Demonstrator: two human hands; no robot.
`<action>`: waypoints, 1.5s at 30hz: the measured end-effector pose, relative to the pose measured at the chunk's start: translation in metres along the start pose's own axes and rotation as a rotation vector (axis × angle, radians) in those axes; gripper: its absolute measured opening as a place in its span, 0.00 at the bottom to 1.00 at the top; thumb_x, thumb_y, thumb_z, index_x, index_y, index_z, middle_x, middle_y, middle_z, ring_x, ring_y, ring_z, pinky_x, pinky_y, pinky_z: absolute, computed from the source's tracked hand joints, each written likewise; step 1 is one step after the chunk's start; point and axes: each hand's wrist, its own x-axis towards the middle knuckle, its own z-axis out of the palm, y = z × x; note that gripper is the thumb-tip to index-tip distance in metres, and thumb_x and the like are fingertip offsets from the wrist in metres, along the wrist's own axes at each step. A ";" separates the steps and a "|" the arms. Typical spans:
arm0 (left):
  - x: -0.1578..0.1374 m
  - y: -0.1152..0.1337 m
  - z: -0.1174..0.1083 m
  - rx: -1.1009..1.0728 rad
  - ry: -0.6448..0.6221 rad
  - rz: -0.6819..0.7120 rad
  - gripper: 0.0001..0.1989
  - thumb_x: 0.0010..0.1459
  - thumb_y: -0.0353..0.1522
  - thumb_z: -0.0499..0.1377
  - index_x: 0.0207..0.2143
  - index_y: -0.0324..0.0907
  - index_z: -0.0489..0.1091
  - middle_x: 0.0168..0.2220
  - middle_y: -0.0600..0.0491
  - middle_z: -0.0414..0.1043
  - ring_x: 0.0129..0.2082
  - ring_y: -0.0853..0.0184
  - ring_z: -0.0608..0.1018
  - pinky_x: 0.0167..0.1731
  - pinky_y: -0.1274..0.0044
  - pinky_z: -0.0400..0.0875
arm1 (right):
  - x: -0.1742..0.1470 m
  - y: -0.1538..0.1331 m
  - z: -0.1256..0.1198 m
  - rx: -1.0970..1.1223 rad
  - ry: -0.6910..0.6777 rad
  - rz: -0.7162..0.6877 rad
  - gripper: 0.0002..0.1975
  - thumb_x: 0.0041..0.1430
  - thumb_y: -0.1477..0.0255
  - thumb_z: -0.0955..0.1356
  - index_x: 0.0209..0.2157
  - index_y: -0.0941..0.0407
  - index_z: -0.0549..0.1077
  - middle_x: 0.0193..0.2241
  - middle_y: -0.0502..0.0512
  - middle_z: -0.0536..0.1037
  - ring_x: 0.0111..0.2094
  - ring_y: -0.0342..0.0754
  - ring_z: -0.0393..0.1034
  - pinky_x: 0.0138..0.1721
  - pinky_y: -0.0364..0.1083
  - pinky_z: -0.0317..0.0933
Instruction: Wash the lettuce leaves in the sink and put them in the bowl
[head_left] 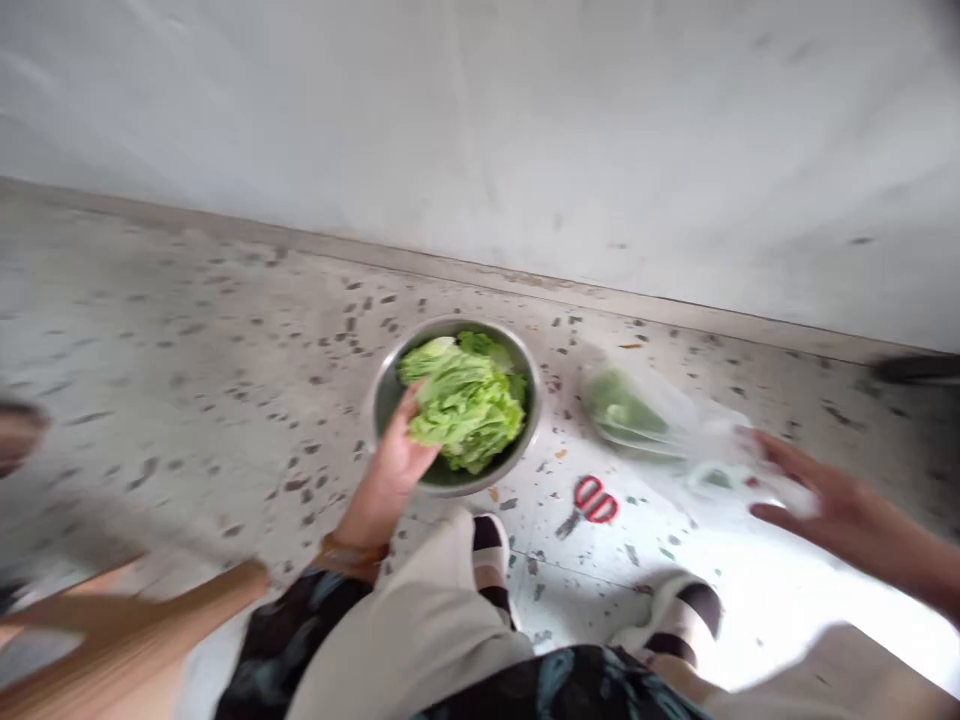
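Lettuce [469,405] at centre;
left hand [403,452] clasps it; right hand [831,498], grip unclear; likely light, tender; best cradled underneath.

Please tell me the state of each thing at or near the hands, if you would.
Metal bowl: upright on the floor, with lettuce in it.
Lettuce: leafy, heaped in the bowl, partly grasped.
Left hand: holding lettuce.
Plastic bag: lying on the floor, with something green inside; cannot tell whether tied.
Right hand: at the bag's end, blurred; grip unclear.
Red-handled scissors: lying on the floor, unheld.
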 end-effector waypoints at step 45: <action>-0.017 0.005 0.228 1.125 -0.758 -0.165 0.36 0.46 0.39 0.72 0.58 0.45 0.69 0.47 0.48 0.78 0.46 0.59 0.79 0.46 0.73 0.74 | -0.075 0.077 -0.059 0.742 0.016 -0.105 0.31 0.62 0.41 0.60 0.47 0.51 0.76 0.52 0.61 0.75 0.52 0.58 0.71 0.53 0.54 0.67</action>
